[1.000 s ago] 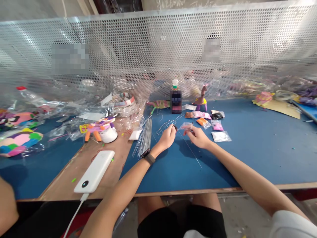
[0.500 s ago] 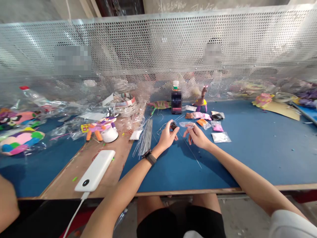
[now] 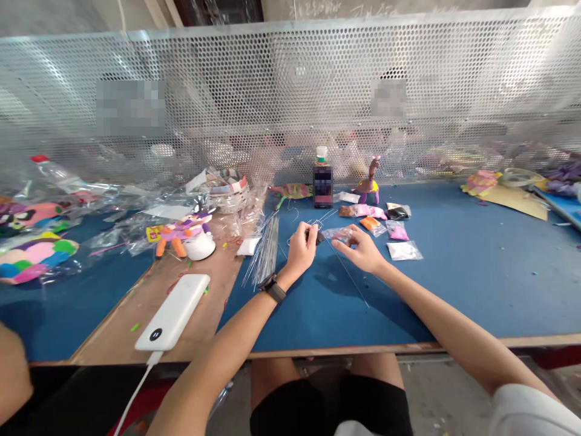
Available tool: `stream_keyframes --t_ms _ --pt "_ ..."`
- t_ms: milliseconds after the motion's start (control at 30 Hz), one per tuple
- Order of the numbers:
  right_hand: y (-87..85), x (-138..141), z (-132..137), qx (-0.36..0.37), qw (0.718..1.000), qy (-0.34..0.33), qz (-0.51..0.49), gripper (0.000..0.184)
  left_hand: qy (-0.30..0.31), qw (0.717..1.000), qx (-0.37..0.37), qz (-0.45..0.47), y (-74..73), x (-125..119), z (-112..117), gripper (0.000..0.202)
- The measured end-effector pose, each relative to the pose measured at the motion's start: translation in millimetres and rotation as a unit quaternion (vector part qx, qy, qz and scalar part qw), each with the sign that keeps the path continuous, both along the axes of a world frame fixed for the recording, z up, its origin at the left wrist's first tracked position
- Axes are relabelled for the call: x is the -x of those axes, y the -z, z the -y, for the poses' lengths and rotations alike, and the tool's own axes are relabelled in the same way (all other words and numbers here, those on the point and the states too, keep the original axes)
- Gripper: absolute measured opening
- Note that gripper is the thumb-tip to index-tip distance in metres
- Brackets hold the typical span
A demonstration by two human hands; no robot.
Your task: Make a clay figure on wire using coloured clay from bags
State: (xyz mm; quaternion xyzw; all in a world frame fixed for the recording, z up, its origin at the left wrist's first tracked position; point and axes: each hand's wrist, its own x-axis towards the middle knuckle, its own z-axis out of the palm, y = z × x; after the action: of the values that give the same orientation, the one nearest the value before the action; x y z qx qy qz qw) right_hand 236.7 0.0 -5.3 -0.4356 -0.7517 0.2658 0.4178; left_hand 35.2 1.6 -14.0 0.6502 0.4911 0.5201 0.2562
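Observation:
My left hand (image 3: 301, 246), a dark watch on its wrist, is closed round a small dark object (image 3: 319, 237) with thin bent wire (image 3: 313, 223) around it, just above the blue table (image 3: 476, 272). My right hand (image 3: 362, 249) is close beside it, fingers pinched on a long thin wire (image 3: 351, 278) that slants down toward me. A small clear bag (image 3: 338, 232) lies right behind the two hands.
A bundle of straight wires (image 3: 267, 249) lies left of my hands. Small bags of coloured clay (image 3: 390, 230), a dark bottle (image 3: 322, 179) and clay animal figures (image 3: 370, 181) sit behind. A white power bank (image 3: 173, 312) rests on a brown board; another person's arm (image 3: 13, 375) shows bottom left.
My left hand turned and closed tighter over the dark object, shifting slightly up. My right hand moved a little nearer to it, still on the wire.

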Motion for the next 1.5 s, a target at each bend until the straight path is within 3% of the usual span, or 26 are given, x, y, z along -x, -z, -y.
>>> stream_keyframes --t_ms 200,333,500,700,867,1000,1133,1267,1367,1500 --pt "3.6 1.3 -1.3 0.027 0.999 0.021 -0.032 0.042 -0.038 0.989 -0.139 -0.041 4.9 -0.5 -4.3 0.039" --pt "3.9 1.1 -1.4 0.069 0.996 0.025 -0.047 0.043 -0.035 0.970 -0.224 -0.089 7.2 -0.4 -6.6 0.031" --pt "11.6 1.3 -5.5 0.087 0.995 0.009 -0.046 0.035 0.007 0.958 -0.259 -0.126 10.0 -1.2 -5.6 0.034" --pt "17.4 5.7 -9.6 0.184 0.975 0.018 -0.120 0.031 0.086 0.924 -0.313 -0.203 11.8 -0.6 -7.8 0.031" --pt "13.4 6.6 -7.4 0.226 0.961 -0.056 -0.150 0.026 0.116 0.900 -0.335 -0.254 11.3 3.3 -11.0 0.038" --pt "11.3 1.6 -8.4 0.264 0.944 -0.107 -0.166 0.033 0.158 0.871 -0.329 -0.330 7.9 7.4 -11.3 0.053" --pt "10.5 -5.3 -13.3 0.294 0.929 -0.127 -0.187 0.035 0.172 0.885 -0.284 -0.327 8.7 7.9 -10.4 0.062" --pt "10.6 -12.2 -18.1 0.292 0.935 -0.123 -0.158 0.050 0.168 0.932 -0.225 -0.230 13.4 8.4 -13.6 0.053" --pt "11.8 -14.2 -20.3 0.244 0.956 -0.105 -0.126 0.058 0.100 0.966 -0.197 -0.136 13.9 10.5 -16.6 0.037" --pt "14.5 -11.1 -21.3 0.140 0.983 -0.038 -0.115 0.062 0.049 0.974 -0.194 -0.109 9.5 13.6 -15.2 0.040"
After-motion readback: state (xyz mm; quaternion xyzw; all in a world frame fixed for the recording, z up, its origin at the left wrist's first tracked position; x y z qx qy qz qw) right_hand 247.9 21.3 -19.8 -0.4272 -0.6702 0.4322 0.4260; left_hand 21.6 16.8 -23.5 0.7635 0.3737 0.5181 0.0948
